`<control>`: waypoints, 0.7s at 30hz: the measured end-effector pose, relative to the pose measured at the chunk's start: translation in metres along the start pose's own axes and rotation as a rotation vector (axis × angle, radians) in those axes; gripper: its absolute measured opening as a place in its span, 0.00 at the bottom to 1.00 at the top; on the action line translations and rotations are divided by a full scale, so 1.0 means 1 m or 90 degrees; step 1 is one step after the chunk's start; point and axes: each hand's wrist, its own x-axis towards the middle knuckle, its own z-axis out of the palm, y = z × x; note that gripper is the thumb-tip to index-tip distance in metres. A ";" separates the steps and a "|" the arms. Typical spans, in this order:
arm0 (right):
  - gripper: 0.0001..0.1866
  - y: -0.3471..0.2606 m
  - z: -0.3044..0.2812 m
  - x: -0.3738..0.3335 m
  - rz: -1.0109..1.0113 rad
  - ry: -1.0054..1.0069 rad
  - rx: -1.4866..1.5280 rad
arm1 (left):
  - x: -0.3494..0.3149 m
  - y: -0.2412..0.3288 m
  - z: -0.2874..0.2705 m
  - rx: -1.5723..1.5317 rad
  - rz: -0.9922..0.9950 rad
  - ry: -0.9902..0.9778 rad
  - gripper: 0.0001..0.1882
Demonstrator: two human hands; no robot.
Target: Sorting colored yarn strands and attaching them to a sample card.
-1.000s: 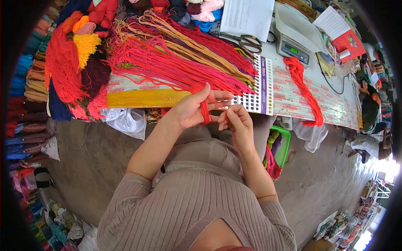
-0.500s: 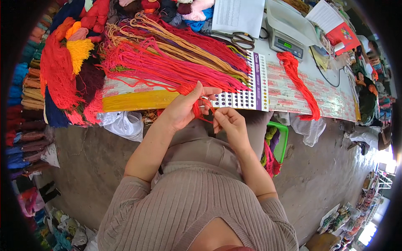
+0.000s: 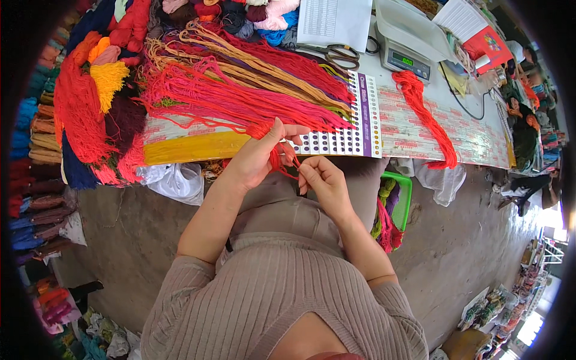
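A bundle of red embroidery thread (image 3: pixel 260 129) is looped over my left hand (image 3: pixel 259 155), which grips it with the thumb up and the forefinger stretched out. Close by on the right, my right hand (image 3: pixel 324 182) pinches a few strands of that thread between thumb and forefinger. Both hands are just in front of the table's near edge, above my lap. Beyond them, pink, red, tan and purple thread lengths (image 3: pixel 246 90) lie across a white thread card (image 3: pixel 364 114) with rows of holes and a purple strip.
A red-orange skein (image 3: pixel 425 120) hangs toward the table's edge on the right, below a digital scale (image 3: pixel 408 60). Scissors (image 3: pixel 342 57) lie beside a printed sheet (image 3: pixel 333 24). Piled yarn (image 3: pixel 90 108) covers the left end. A green basket (image 3: pixel 403 204) with thread stands below.
My right hand has shifted slightly left, nearer my left hand, still pinching strands. My left hand keeps its hold on the red thread. The whole view has shifted a little.
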 end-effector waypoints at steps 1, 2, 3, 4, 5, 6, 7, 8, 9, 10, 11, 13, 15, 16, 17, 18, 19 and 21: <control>0.08 -0.002 0.001 -0.001 -0.010 0.018 0.043 | 0.000 0.000 0.000 -0.009 0.002 0.004 0.30; 0.09 -0.003 0.002 -0.001 -0.021 0.036 0.085 | 0.000 0.000 0.000 -0.008 0.002 0.002 0.30; 0.09 -0.002 0.002 -0.001 -0.023 0.037 0.084 | -0.001 0.000 0.000 -0.059 -0.009 -0.036 0.30; 0.09 0.001 0.002 -0.001 -0.020 0.051 0.093 | -0.001 0.001 -0.001 -0.108 -0.021 -0.077 0.31; 0.09 0.003 0.001 -0.001 -0.018 0.064 0.100 | -0.001 0.001 -0.002 -0.107 -0.020 -0.082 0.31; 0.08 0.005 0.001 -0.003 -0.004 0.035 0.061 | -0.003 0.001 -0.004 -0.108 -0.033 -0.081 0.31; 0.08 0.005 0.001 -0.003 0.007 0.004 0.022 | -0.004 0.003 -0.004 -0.108 -0.043 -0.080 0.31; 0.07 0.001 0.008 -0.007 0.027 -0.004 -0.015 | -0.008 0.003 0.002 -0.012 -0.020 -0.001 0.35; 0.05 0.004 0.006 -0.008 0.021 -0.029 -0.122 | -0.012 0.003 -0.002 0.068 -0.037 -0.016 0.36; 0.05 0.004 0.005 -0.006 -0.121 0.009 -0.185 | -0.015 0.002 -0.011 0.148 -0.053 -0.031 0.39; 0.05 0.004 0.002 -0.006 -0.260 0.051 -0.245 | -0.017 0.000 -0.021 0.151 -0.087 -0.103 0.42; 0.05 -0.014 -0.026 -0.011 -0.300 0.154 -0.240 | -0.029 0.017 -0.054 0.119 -0.130 -0.136 0.40; 0.05 -0.026 -0.068 -0.023 -0.281 0.225 0.186 | -0.049 0.032 -0.104 -0.198 -0.113 -0.006 0.34; 0.06 -0.038 -0.092 -0.032 -0.330 0.203 0.400 | -0.059 0.047 -0.120 -0.276 -0.047 0.102 0.29; 0.08 -0.039 -0.127 -0.045 -0.348 0.229 0.505 | -0.074 0.061 -0.141 -0.222 0.052 0.264 0.24; 0.09 -0.049 -0.150 -0.054 -0.412 0.246 0.570 | -0.091 0.071 -0.187 -0.250 0.134 0.216 0.19; 0.10 -0.048 -0.186 -0.067 -0.440 0.240 0.597 | -0.109 0.086 -0.215 -0.231 0.204 0.265 0.17; 0.11 -0.043 -0.258 -0.098 -0.466 0.248 0.635 | -0.144 0.112 -0.262 -0.244 0.331 0.404 0.13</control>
